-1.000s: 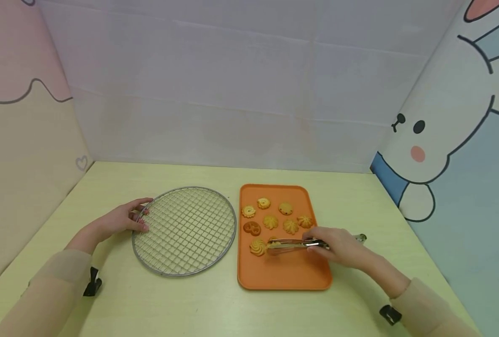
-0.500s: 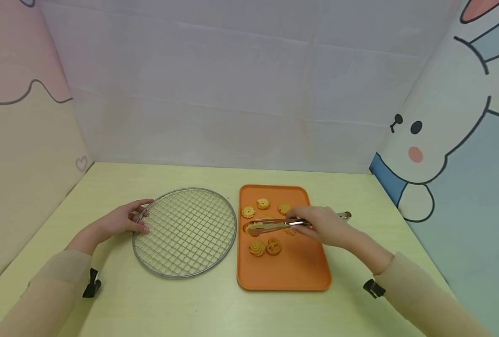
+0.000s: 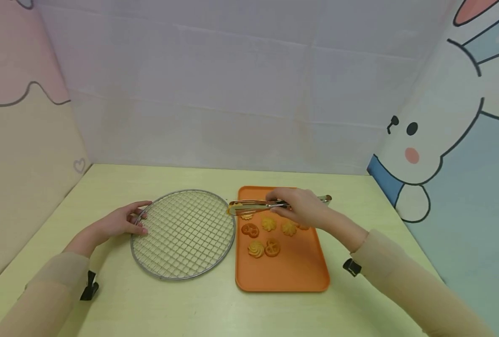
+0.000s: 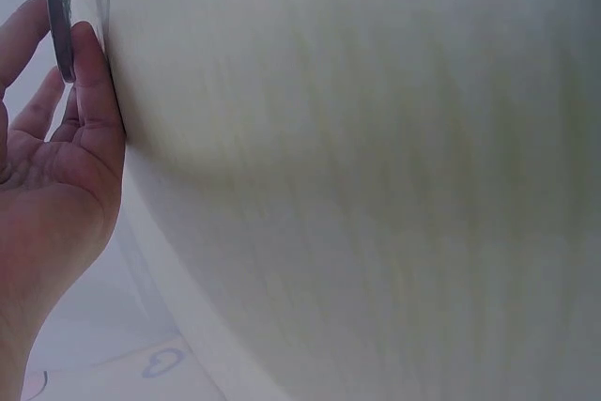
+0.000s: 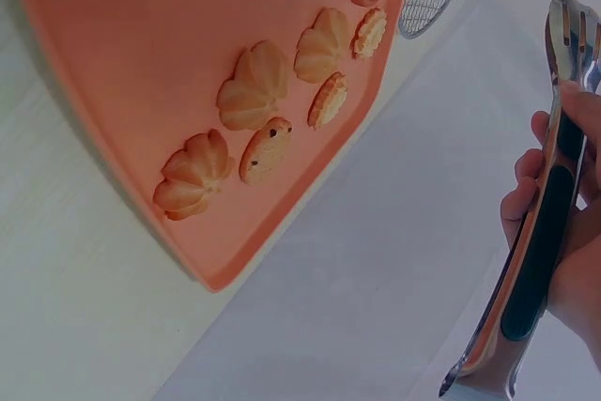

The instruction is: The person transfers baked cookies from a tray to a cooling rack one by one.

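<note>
My right hand [image 3: 301, 206] grips metal serving tongs [image 3: 255, 206] by the dark-inlaid handle [image 5: 540, 251]. Between the tong tips, a small yellow cookie [image 3: 229, 210] partly shows; it hovers by the gap between rack and tray. On the table's left lies a round wire rack [image 3: 186, 234] with a crosshatch mesh. My left hand [image 3: 125, 220] holds the rack's rim at its left side, with fingers and thumb on either side of the rim [image 4: 59, 21]. Below the tongs, an orange tray [image 3: 283, 278] bears several cookies, including a pretzel-shaped one [image 3: 250, 230] and a swirl one [image 3: 256, 249].
The pale table [image 3: 182, 309] meets a white wall [image 3: 232, 103] at the back. Printed side walls rise at left and right, with a cartoon rabbit [image 3: 430, 140] on the right. Black wrist mounts [image 3: 352, 267] sit at both sleeves.
My right hand has carried the tongs and the cookie up and leftward from the tray's middle toward the rack. A pretzel-shaped cookie near the swirl one came into view. The left hand stays put.
</note>
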### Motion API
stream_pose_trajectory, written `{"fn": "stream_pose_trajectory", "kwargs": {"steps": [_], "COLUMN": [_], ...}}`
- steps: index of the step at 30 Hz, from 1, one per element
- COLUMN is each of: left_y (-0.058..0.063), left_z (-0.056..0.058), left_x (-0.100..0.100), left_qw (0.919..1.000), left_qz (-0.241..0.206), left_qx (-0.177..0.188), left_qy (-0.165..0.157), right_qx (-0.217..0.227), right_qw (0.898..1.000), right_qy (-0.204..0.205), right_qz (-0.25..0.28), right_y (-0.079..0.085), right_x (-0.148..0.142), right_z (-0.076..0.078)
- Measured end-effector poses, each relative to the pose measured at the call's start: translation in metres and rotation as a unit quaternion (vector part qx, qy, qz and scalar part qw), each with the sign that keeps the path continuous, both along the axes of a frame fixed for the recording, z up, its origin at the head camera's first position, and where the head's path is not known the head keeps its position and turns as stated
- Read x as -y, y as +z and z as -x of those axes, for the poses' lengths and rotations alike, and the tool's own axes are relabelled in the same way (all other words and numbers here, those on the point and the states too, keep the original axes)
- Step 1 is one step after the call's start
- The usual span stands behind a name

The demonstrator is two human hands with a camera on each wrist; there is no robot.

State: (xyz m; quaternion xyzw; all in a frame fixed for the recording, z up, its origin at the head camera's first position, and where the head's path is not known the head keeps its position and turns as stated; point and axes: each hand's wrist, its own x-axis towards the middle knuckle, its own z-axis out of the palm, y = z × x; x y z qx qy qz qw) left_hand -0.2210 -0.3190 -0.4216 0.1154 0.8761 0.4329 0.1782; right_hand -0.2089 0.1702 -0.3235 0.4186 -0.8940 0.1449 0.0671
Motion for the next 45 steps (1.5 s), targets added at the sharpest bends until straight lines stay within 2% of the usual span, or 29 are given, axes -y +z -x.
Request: {"fn": "stream_pose_trajectory", "kwargs": {"steps": [6,13,18,23,31,45], "left_y": [-0.003,-0.004,-0.005,-0.008,-0.005,-0.006], "left_z": [0.000,0.000,0.002,0.006,0.008,0.015], "left_x": [0.004,0.005,0.005,0.003,-0.001,-0.004], "left_qw": [1.0000,1.0000,0.9999,0.9998,0.9998,0.9999], "left_qz": [0.001,-0.006,-0.011,-0.017,-0.017,-0.011], "left_qx": [-0.008,-0.008,-0.007,-0.006,-0.003,0.001], "left_qy": [0.002,0.002,-0.001,-0.003,-0.003,-0.004], "right_qx": [-0.018,-0.001,-0.004,0.003,0.019,0.040], "right_qw": [1.000,1.000,1.000,0.999,0.996,0.990], "right_qy": [-0.010,-0.019,-0.027,-0.044,-0.077,-0.110], "right_qz": [0.005,0.013,0.008,-0.006,-0.037,-0.074], "right_y": [-0.009,-0.026,-0.034,-0.042,-0.055,-0.063], "right_x": [0.023,0.052,0.067,0.078,0.094,0.114], "right_z": [0.011,0.025,0.032,0.038,0.053,0.072]}}
